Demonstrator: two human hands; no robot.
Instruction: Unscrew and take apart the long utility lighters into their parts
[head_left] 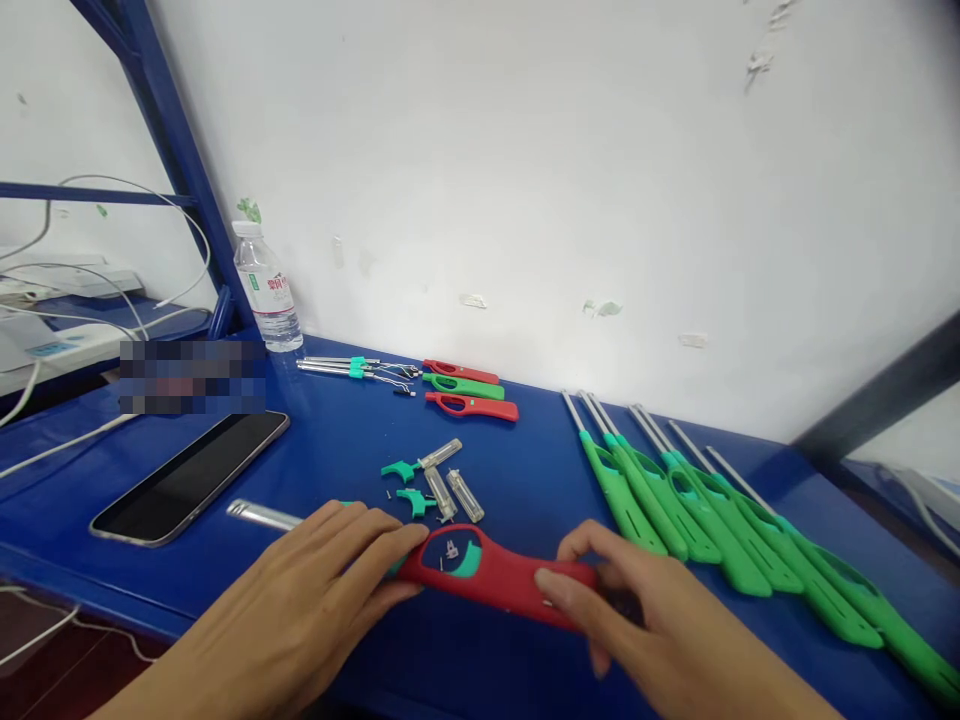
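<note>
A red long-nosed gas lighter [517, 582] with a teal trigger and a silver tube lies across both hands near the table's front edge. My left hand [330, 580] is closed around its neck, where the tube meets the red handle. At the handle's butt end, my right hand [630, 600] grips it between thumb and fingers. Just beyond lie loose teal triggers [412, 502] and several clear fuel tanks [465, 495]. Small metal bits show through the handle's loop. The left fingertips partly hide the neck.
Several green lighters [697, 510] lie in a row at right. Red and green handle shells [472, 407] and metal tubes with wires [337, 368] sit by the wall. A phone [191, 480], water bottle [268, 290] and white cables are at left on the blue table [540, 470].
</note>
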